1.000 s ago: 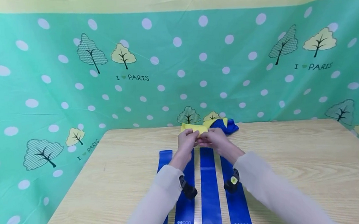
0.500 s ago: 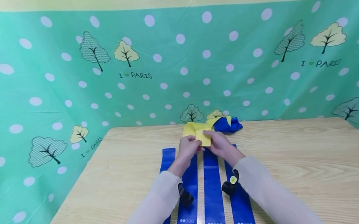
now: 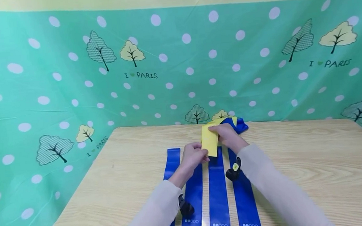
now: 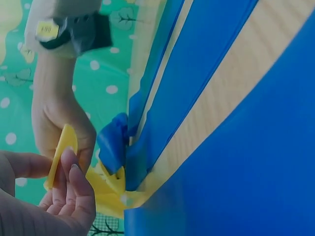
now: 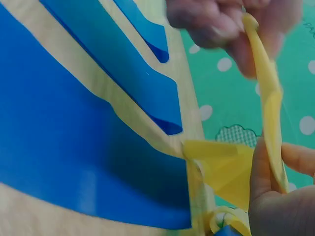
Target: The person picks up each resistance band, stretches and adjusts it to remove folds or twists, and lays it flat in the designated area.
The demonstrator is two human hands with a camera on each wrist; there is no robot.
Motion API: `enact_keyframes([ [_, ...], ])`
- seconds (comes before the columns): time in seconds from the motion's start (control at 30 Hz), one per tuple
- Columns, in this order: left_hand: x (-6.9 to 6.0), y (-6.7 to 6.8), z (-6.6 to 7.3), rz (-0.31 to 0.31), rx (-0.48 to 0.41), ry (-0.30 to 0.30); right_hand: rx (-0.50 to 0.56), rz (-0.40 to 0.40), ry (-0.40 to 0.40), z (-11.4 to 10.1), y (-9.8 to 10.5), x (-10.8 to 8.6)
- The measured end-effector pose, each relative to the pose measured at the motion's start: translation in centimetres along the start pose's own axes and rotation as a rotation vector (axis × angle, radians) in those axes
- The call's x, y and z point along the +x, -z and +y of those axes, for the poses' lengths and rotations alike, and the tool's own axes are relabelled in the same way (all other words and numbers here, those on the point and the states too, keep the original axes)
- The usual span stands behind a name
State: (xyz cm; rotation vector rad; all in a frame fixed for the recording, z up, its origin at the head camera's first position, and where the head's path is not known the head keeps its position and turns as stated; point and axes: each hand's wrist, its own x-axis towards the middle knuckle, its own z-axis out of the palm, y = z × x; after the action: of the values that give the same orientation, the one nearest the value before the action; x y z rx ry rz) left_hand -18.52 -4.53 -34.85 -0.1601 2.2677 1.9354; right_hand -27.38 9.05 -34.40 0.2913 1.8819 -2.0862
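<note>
A yellow resistance band (image 3: 208, 143) hangs upright above the table as a smooth strip. My left hand (image 3: 193, 156) pinches its lower left corner between thumb and fingers. Higher on the right side, my right hand (image 3: 229, 134) grips the same band. In the left wrist view the yellow band (image 4: 61, 152) shows edge-on between thumb and fingers. The right wrist view shows the yellow band (image 5: 270, 103) stretched between both hands. Below and behind my hands lie flat blue resistance bands, among them a middle one (image 3: 218, 192) and a left one (image 3: 172, 162), partly hidden by my arms.
At the back of the table, behind my right hand, lies a crumpled heap of blue band (image 3: 242, 125) with more yellow band (image 3: 218, 119). The wooden table (image 3: 301, 160) ends at a green dotted curtain (image 3: 248, 67).
My right hand has drawn upward and my left hand downward, apart from each other. The yellow band has gone from bunched to a longer, flatter upright strip.
</note>
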Motion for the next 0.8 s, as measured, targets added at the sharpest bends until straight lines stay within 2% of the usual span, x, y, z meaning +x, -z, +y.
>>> enact_keyframes([
  [0.2, -1.3, -0.3, 0.0, -0.023, 0.01, -0.007, -0.04, -0.004, -0.001, -1.0, 0.3, 0.2],
  [0.47, -2.9, -1.1, -0.4, -0.098, 0.023, -0.049, -0.082, -0.002, 0.001, -2.4, 0.8, 0.5],
  [0.8, -4.9, -1.4, -0.6, -0.165, 0.05, -0.069, -0.127, 0.016, 0.015, -3.2, 1.1, 0.3],
])
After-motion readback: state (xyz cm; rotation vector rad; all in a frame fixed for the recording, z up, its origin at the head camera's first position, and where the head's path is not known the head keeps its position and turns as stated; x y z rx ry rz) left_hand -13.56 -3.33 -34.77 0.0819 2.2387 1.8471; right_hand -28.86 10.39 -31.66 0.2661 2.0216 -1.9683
